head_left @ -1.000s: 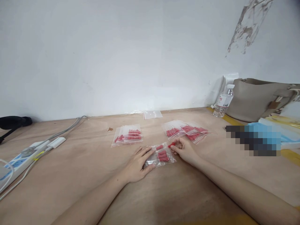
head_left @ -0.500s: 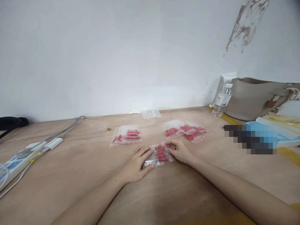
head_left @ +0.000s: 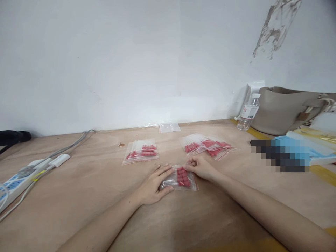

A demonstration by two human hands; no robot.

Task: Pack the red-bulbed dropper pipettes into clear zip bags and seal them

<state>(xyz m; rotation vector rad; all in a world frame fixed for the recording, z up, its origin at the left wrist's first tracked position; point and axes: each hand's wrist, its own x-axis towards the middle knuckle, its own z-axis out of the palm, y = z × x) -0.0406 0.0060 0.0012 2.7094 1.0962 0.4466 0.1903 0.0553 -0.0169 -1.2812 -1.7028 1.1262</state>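
**Head view: one small bag in hand, filled stacks on both sides**

Head camera is showing both hands working on a small clear zip bag holding red cylindrical pieces, lying flat on the bare plywood table just in front of the person. The left hand is lying flat with fingers spread, pinning the bag's left end. The right hand is pinching the bag's upper right edge between thumb and fingertips; whether the seal is closed cannot be told.

Progress, as a judgement: several bags are already filled. One stack of clear bags with red pieces is lying beyond the left hand, and a fanned pile of similar filled bags is sitting just past the right hand. An empty clear bag is waiting near the wall, so filling looks unfinished.

Room: open board is lying between the hands and the near edge. A white power strip with grey cables is occupying the far left; a plastic water bottle and beige handbag are crowding the far right.
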